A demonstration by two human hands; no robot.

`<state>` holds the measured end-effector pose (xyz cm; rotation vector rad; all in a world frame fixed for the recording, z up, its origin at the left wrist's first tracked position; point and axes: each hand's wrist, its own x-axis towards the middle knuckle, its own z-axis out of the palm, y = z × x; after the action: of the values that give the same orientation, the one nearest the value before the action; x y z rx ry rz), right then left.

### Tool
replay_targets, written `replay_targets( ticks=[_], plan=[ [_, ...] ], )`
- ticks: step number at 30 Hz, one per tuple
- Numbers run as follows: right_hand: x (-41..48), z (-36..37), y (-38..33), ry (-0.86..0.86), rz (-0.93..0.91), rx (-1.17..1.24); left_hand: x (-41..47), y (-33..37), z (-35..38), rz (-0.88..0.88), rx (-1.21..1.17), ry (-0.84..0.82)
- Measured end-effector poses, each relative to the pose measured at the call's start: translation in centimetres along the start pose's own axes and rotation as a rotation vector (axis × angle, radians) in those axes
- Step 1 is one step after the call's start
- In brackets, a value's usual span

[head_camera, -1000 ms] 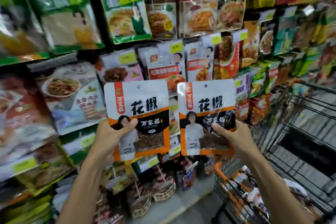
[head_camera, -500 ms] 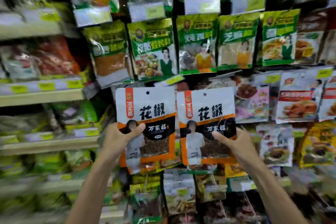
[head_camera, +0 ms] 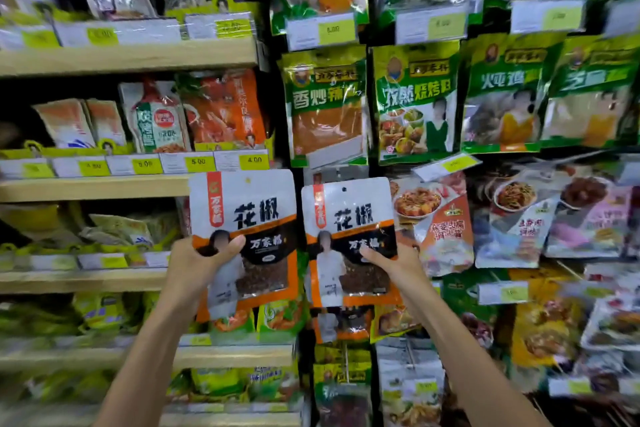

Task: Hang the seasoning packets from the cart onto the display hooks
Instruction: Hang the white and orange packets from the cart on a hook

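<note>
**Two packets held up, neither hooked yet**

The left hand (head_camera: 201, 258) is gripping a seasoning packet (head_camera: 249, 215) at its lower left edge, with the thumb lying across the front and the fingers hidden behind. The right hand (head_camera: 391, 263) is pinching a second packet (head_camera: 351, 218) of the same design at its lower right, thumb likewise on the face. Both are standing upright above the hands, side by side; whether their edges are touching cannot be told. Each is showing a small hole near the top edge, well above the gripping thumb: the left hang hole (head_camera: 247, 180) and the right hang hole (head_camera: 344, 189).

Above and beyond the right hand, green packets (head_camera: 325, 107) are hanging in rows. Outward of the left hand, wooden shelves (head_camera: 97, 188) are carrying yellow price tags (head_camera: 198, 161). No free hook is showing plainly, and the cart is out of view.

Assessment: the person appears to be looking for the right hook. To do this step well, they should be handling one packet at a time, shifting the grip nearer the top so the film is not flopping, and lining the hole squarely with the hook tip before pushing back. The present low grips are risking a bent top and a missed hole.
</note>
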<state>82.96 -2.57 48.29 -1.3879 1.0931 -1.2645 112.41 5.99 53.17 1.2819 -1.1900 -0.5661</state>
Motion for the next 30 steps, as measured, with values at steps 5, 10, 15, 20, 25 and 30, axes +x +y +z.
replay_targets(
  ticks=[5,10,15,20,25,30],
  plan=[
    [2.9,1.2,-0.8,0.033,0.041,-0.001,1.5,-0.1,0.3,0.008,-0.013,-0.005],
    [4.7,1.1,0.0,0.021,0.063,0.066,2.4,-0.5,1.2,0.004,-0.070,-0.023],
    [5.7,1.2,0.0,-0.020,0.050,0.095,3.1,-0.8,2.0,0.018,-0.084,-0.051],
    [7.3,0.9,0.4,-0.068,0.035,0.083,3.4,-0.8,3.0,0.002,-0.099,-0.038],
    [7.1,0.7,1.2,-0.108,0.056,0.053,3.7,-1.4,3.5,0.004,-0.091,-0.044],
    [7.4,1.4,1.2,-0.112,0.035,0.120,3.4,-1.2,4.2,0.049,-0.125,-0.002]
  ],
)
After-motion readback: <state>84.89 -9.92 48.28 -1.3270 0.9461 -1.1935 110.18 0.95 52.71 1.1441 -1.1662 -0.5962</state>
